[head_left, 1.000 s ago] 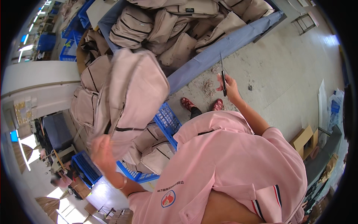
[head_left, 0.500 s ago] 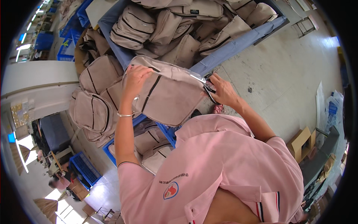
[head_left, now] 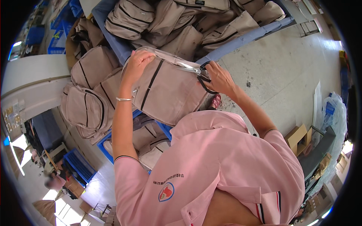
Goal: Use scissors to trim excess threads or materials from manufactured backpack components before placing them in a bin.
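View down over a person in a pink polo shirt (head_left: 196,162), both arms reaching forward with the hands well apart. A beige bag (head_left: 167,88) with a black zip strip slanting across it is held up in front of the torso, between the two hands. The left hand (head_left: 138,63), a silver bangle (head_left: 123,99) on its wrist, is clamped on the bag's upper left edge. The right hand (head_left: 222,78) is closed around the black handles of metal scissors (head_left: 197,70); their blades point left along the bag's upper right edge — whether they are parted is hard to tell. Beyond the bag, a large bin (head_left: 245,43) lined in blue-grey cloth holds a heap of similar bags. More beige bags (head_left: 88,105) are piled on the left. Below the held bag, partly hidden, a blue crate (head_left: 102,147) holds others.
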`<state>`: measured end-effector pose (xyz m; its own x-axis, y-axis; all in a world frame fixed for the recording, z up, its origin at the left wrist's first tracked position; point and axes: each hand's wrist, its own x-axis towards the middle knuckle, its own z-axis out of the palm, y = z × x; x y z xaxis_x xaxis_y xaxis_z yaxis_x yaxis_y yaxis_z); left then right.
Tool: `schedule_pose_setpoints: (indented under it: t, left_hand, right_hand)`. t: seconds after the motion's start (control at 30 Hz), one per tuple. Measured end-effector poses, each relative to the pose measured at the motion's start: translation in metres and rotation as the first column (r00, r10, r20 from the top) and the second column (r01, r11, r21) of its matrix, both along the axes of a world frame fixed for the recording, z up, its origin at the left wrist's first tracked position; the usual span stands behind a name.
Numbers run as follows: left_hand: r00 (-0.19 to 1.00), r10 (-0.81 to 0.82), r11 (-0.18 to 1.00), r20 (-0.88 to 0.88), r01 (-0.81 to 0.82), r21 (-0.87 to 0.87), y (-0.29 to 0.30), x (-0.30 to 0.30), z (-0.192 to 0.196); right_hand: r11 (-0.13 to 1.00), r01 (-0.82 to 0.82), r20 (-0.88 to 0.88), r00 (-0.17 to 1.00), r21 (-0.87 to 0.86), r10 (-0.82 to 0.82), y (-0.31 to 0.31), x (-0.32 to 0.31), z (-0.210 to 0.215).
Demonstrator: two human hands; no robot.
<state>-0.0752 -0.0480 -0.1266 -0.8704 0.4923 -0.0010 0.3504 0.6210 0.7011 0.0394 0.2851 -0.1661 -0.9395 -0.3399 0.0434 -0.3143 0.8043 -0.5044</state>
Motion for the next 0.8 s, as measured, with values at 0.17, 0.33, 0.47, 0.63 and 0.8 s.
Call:
schedule_pose_setpoints:
  t: [0.17, 0.33, 0.47, 0.63, 0.8]
  left_hand:
    - [0.999, 0.014, 1.0, 0.04, -0.015, 0.023, -0.001, 0.0, -0.004]
    - [0.998, 0.02, 0.999, 0.061, -0.022, 0.046, 0.0, -0.002, -0.008]
    - [0.995, 0.012, 0.997, 0.104, -0.02, 0.071, 0.0, -0.005, -0.012]
    - [0.989, -0.005, 0.998, 0.148, -0.004, 0.058, -0.001, -0.01, -0.018]
    - [0.992, -0.018, 0.998, 0.126, 0.01, 0.068, 0.002, -0.01, -0.018]
  right_hand:
    - [0.997, -0.059, -0.027, 0.998, 0.044, 0.061, -0.014, -0.015, 0.003]
    - [0.996, -0.069, 0.006, 0.998, 0.047, 0.069, -0.013, -0.01, -0.009]
    - [0.998, -0.058, -0.016, 0.998, 0.04, 0.059, -0.015, -0.004, -0.021]
    - [0.997, -0.026, 0.103, 0.995, 0.074, 0.018, -0.017, 0.003, -0.03]
    - [0.997, 0.007, 0.087, 0.996, 0.079, -0.014, -0.021, 0.003, -0.025]
